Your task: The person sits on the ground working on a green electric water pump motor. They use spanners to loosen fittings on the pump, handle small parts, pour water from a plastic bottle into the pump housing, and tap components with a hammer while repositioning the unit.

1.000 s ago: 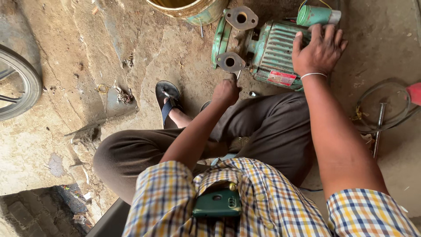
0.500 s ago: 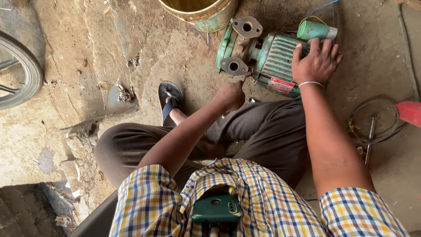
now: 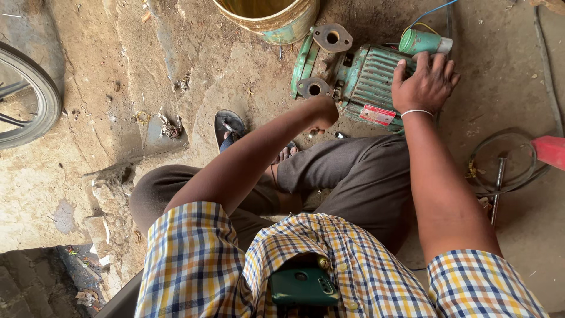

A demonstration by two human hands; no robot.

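A green ribbed water pump (image 3: 368, 82) lies on the dusty ground in front of me, with two rusty round flanges (image 3: 331, 38) at its left end and a green cylinder (image 3: 419, 42) on its top right. My right hand (image 3: 425, 87) rests flat on the pump's ribbed body, fingers spread, a thin band at the wrist. My left hand (image 3: 322, 112) is closed in a fist just below the lower flange; whatever it grips is hidden.
A worn bucket (image 3: 271, 20) stands behind the pump. A wheel (image 3: 32, 97) is at the far left. My sandalled foot (image 3: 231, 126) is beside the pump. Coiled wire (image 3: 503, 162), a metal rod and a red object (image 3: 550, 150) lie at the right.
The view has shifted a little. My right hand stays on the pump body and my left fist stays under the lower flange.
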